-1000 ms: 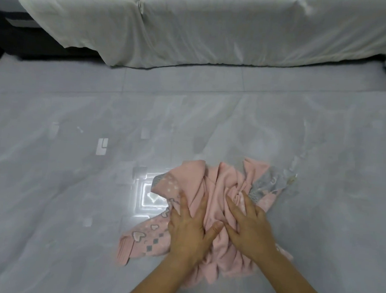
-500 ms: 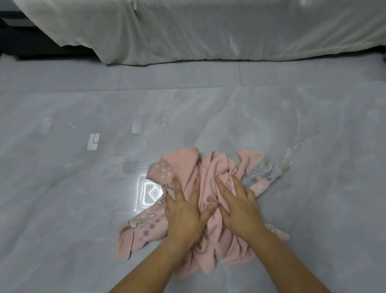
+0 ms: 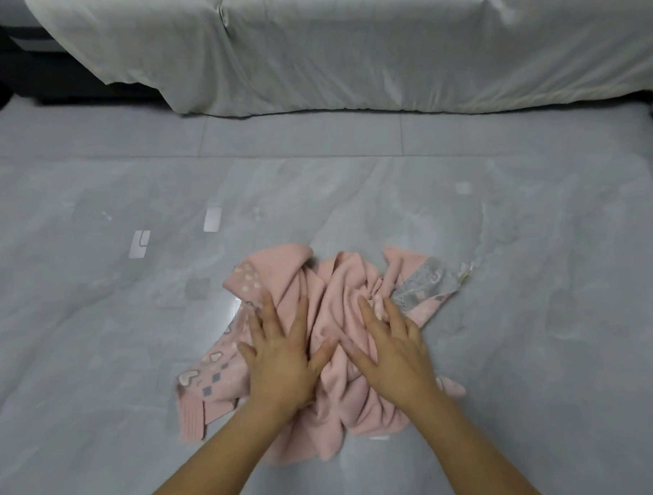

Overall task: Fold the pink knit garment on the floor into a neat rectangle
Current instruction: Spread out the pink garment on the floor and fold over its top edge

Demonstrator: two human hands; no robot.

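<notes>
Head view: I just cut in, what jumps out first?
A crumpled pink knit garment lies bunched on the grey tiled floor, low and centre, nowhere near a rectangle. The left hand and right hand press flat on it side by side, fingers spread. Behind, a white draped sheet runs across the top.

One pink knit garment [image 3: 336, 322] is lying crumpled on the grey tiled floor [image 3: 89, 330]. Two bare hands, one left hand [image 3: 279, 361] and one right hand [image 3: 395, 359], are pressing flat on it. One white-sheeted bed [image 3: 363, 50] is standing beyond.
</notes>
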